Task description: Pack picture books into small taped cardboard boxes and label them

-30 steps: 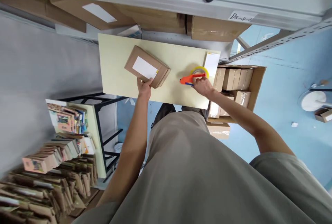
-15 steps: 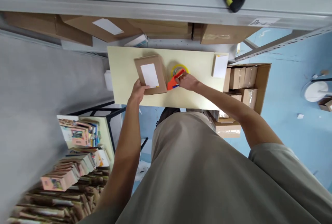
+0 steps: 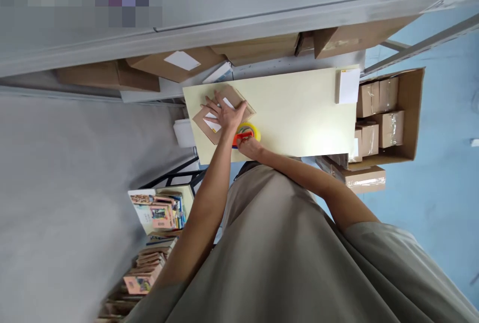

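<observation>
Fingers of my left hand are spreading flat on the box; my right hand is gripping the tape gun at its near-right edge.

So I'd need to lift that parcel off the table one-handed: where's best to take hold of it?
Take the cardboard parcel across its two long edges, from the near-left corner, which is bare. It lies flat and turned at an angle on the table; the left hand presses its top, and the tape dispenser in the right hand crowds its near-right side.
</observation>
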A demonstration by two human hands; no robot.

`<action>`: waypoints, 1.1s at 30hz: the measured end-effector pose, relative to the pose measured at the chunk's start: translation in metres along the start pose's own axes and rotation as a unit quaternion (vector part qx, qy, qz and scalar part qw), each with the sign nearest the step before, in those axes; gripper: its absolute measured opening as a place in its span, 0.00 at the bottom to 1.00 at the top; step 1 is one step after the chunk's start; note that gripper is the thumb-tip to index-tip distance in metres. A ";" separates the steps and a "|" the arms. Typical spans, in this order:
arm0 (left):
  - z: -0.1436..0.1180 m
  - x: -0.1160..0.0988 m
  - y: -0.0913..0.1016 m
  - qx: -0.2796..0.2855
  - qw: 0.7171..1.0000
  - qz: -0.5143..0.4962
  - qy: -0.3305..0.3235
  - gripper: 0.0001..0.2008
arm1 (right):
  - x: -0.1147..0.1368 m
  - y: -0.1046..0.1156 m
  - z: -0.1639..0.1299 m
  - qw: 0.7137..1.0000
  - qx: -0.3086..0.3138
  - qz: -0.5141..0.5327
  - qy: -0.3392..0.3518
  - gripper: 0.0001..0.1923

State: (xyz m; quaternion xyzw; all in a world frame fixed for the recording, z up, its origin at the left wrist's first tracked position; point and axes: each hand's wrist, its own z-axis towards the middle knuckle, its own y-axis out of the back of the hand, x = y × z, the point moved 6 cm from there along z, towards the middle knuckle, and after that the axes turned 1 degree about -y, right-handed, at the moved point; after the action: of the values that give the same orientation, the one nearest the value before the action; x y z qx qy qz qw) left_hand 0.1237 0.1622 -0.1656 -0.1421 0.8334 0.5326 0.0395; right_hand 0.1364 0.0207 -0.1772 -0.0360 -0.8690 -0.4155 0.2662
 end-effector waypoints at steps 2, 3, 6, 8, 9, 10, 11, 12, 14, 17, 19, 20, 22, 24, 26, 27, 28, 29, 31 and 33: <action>0.000 -0.006 -0.001 0.006 1.000 0.014 -0.025 0.57 | -0.003 -0.006 -0.004 0.999 -0.001 -0.016 -0.029 0.26; -0.001 -0.006 -0.001 0.007 0.999 0.019 -0.032 0.56 | -0.008 -0.010 -0.009 0.999 0.002 -0.020 -0.039 0.24; -0.004 -0.002 -0.002 0.010 0.999 0.030 -0.034 0.56 | -0.029 -0.023 -0.039 0.997 0.014 -0.016 -0.069 0.22; -0.004 0.001 -0.004 0.015 0.999 0.041 -0.033 0.58 | -0.051 -0.032 -0.069 0.995 0.019 -0.024 -0.096 0.23; -0.005 0.001 -0.005 0.017 0.998 0.048 -0.035 0.58 | -0.063 -0.036 -0.085 0.993 0.022 -0.034 -0.111 0.24; -0.005 0.002 -0.006 0.018 0.998 0.055 -0.038 0.59 | -0.077 -0.038 -0.102 0.990 0.023 -0.045 -0.135 0.25; -0.006 0.002 -0.007 0.019 0.997 0.061 -0.043 0.59 | -0.092 -0.039 -0.118 0.985 0.024 -0.053 -0.163 0.26; -0.007 0.002 -0.009 0.020 0.997 0.064 -0.049 0.59 | -0.106 -0.038 -0.132 0.980 0.022 -0.057 -0.191 0.26; -0.011 0.001 -0.013 0.023 0.996 0.051 -0.069 0.59 | -0.130 -0.030 -0.150 0.973 0.007 -0.057 -0.224 0.29; -0.022 -0.002 -0.022 0.039 0.991 0.008 -0.128 0.59 | -0.151 -0.008 -0.148 0.975 -0.024 -0.053 -0.213 0.32; -0.030 -0.005 -0.029 0.045 0.984 -0.009 -0.169 0.58 | -0.157 0.007 -0.135 0.980 -0.033 -0.056 -0.188 0.31; -0.034 -0.007 -0.032 0.045 0.982 -0.013 -0.184 0.58 | -0.158 0.013 -0.128 0.982 -0.033 -0.058 -0.174 0.31; -0.041 -0.008 -0.038 0.041 0.980 -0.016 -0.196 0.57 | -0.158 0.020 -0.116 0.987 -0.027 -0.060 -0.145 0.31; -0.050 -0.009 -0.044 0.039 0.979 -0.018 -0.198 0.55 | -0.154 0.021 -0.110 0.991 -0.014 -0.065 -0.114 0.32; -0.062 -0.011 -0.050 0.044 0.978 -0.024 -0.202 0.52 | -0.147 0.018 -0.106 0.994 0.007 -0.082 -0.078 0.33; -0.069 -0.012 -0.053 0.048 0.977 -0.030 -0.207 0.48 | -0.142 0.015 -0.105 0.994 0.017 -0.094 -0.057 0.32; -0.077 -0.014 -0.055 0.052 0.974 -0.038 -0.215 0.45 | -0.137 0.012 -0.103 0.994 0.025 -0.104 -0.035 0.32; -0.085 -0.015 -0.057 0.058 0.972 -0.045 -0.225 0.41 | -0.130 0.008 -0.101 0.994 0.031 -0.109 -0.014 0.30; -0.098 -0.016 -0.058 0.071 0.965 -0.058 -0.246 0.33 | -0.118 0.001 -0.097 0.994 0.033 -0.106 0.016 0.27; -0.107 -0.014 -0.057 0.085 0.960 -0.067 -0.257 0.29 | -0.110 -0.007 -0.095 0.994 0.032 -0.102 0.030 0.26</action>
State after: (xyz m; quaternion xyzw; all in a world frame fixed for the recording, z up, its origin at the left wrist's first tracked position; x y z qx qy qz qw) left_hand 0.1624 0.0466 -0.1660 -0.0521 0.8261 0.4744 0.2998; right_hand 0.2693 -0.0374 -0.1873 0.0743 -0.8726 -0.4133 0.2494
